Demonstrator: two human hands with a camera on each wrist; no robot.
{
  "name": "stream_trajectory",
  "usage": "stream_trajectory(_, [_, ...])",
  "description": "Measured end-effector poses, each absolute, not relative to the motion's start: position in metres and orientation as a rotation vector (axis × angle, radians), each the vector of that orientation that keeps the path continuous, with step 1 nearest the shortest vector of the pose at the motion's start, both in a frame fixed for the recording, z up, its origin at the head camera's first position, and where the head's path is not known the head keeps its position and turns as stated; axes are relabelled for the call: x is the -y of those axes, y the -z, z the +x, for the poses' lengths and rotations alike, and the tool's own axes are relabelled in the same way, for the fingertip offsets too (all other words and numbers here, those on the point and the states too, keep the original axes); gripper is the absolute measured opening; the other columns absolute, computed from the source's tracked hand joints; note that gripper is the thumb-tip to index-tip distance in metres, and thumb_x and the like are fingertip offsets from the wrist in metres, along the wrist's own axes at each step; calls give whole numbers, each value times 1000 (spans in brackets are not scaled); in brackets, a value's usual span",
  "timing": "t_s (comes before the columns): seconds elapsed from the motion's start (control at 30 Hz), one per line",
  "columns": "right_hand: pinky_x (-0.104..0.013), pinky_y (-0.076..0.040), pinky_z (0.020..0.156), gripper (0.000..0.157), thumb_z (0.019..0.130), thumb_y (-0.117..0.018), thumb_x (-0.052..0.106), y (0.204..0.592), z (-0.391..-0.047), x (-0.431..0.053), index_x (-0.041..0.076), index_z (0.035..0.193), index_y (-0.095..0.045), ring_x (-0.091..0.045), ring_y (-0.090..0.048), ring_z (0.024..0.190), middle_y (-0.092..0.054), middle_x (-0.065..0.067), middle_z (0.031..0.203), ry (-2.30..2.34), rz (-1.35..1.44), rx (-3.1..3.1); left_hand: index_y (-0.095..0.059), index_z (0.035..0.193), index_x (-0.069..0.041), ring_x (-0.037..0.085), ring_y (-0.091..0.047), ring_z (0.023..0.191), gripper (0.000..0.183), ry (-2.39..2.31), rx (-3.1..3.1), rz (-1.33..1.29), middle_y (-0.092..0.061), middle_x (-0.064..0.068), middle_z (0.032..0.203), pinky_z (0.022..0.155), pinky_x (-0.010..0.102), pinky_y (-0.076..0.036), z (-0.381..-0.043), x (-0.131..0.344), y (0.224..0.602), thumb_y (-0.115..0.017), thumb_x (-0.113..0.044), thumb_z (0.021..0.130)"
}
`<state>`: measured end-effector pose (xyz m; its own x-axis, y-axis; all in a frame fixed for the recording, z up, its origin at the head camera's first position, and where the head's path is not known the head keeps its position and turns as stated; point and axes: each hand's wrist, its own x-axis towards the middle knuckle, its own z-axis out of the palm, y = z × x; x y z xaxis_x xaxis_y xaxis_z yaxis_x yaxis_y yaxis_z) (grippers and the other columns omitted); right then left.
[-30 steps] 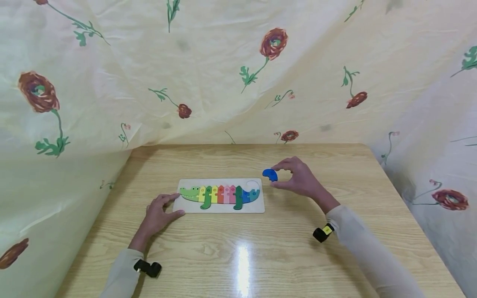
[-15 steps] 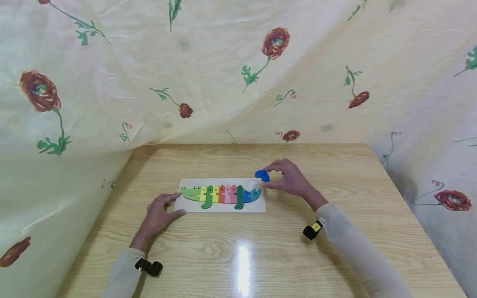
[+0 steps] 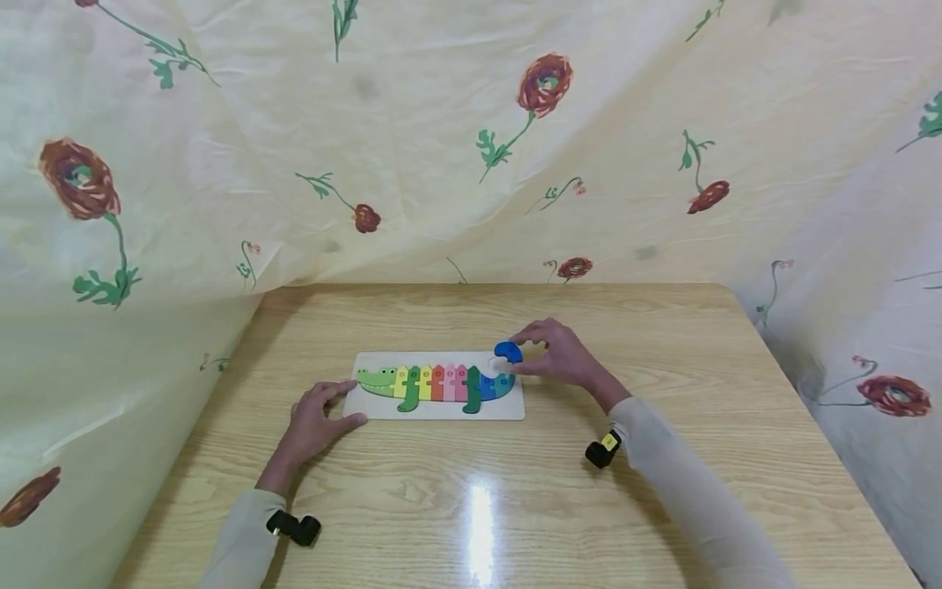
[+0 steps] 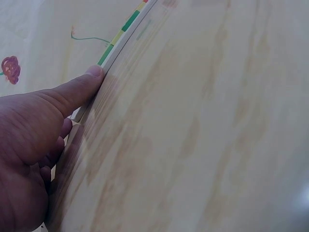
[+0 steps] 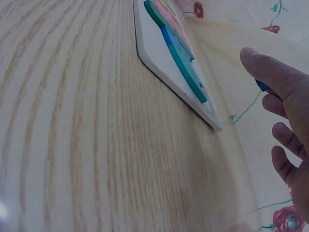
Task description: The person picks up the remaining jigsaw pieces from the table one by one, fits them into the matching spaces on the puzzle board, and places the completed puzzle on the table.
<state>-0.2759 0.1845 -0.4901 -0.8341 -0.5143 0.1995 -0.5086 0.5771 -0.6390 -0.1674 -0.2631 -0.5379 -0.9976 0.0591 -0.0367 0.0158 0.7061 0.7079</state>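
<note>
A white puzzle board [image 3: 441, 412] with a crocodile of coloured pieces lies flat on the table. My left hand [image 3: 312, 421] holds its left end, the thumb at the near edge; the left wrist view shows this thumb [image 4: 89, 82] against the board's side. My right hand [image 3: 555, 356] pinches a curved blue puzzle piece [image 3: 508, 352] between thumb and fingers, above the board's far right corner. A pale curved recess [image 3: 497, 366] shows just below the piece. In the right wrist view the thumb hides most of the blue piece [image 5: 262, 85].
The wood-grain table [image 3: 412, 507] runs up to a flowered cloth [image 3: 434, 147] at the back and sides. A bright light reflection [image 3: 481, 523] lies on the near part of the table. Each wrist wears a small black camera [image 3: 602, 450].
My right hand has moved left and slightly down with the blue puzzle piece, from beyond the board's right end to over its far right corner. The left hand keeps its place on the board.
</note>
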Motion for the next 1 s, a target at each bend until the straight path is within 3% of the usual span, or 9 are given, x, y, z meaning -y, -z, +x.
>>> stream_trajectory(0.17, [-42, -50, 83, 41, 79, -90, 35, 497, -278, -183, 19, 115, -79, -19, -59, 103, -75, 4, 113, 1117, -905, -2771, -57, 146, -11, 38, -51, 123, 73, -1195, -2839, 62, -55, 19, 137, 98, 54, -24, -166, 262, 536, -83, -41, 85])
stream_trajectory(0.53, [-49, -48, 94, 45, 79, -89, 40, 507, -280, -175, 15, 114, -78, -22, -62, 107, -75, 2, 111, 1099, -888, -2753, -56, 146, -10, 39, -52, 121, 75, -1226, -2819, 41, -54, 20, 138, 99, 54, -23, -166, 262, 534, -84, -42, 84])
stream_trajectory(1.0, [-47, -48, 97, 43, 79, -90, 34, 513, -280, -174, 11, 113, -78, -20, -64, 105, -76, 0, 109, 1086, -836, -2751, -57, 146, -11, 39, -52, 121, 74, -1216, -2834, 57, -55, 19, 136, 103, 57, -22, -166, 262, 535, -85, -40, 84])
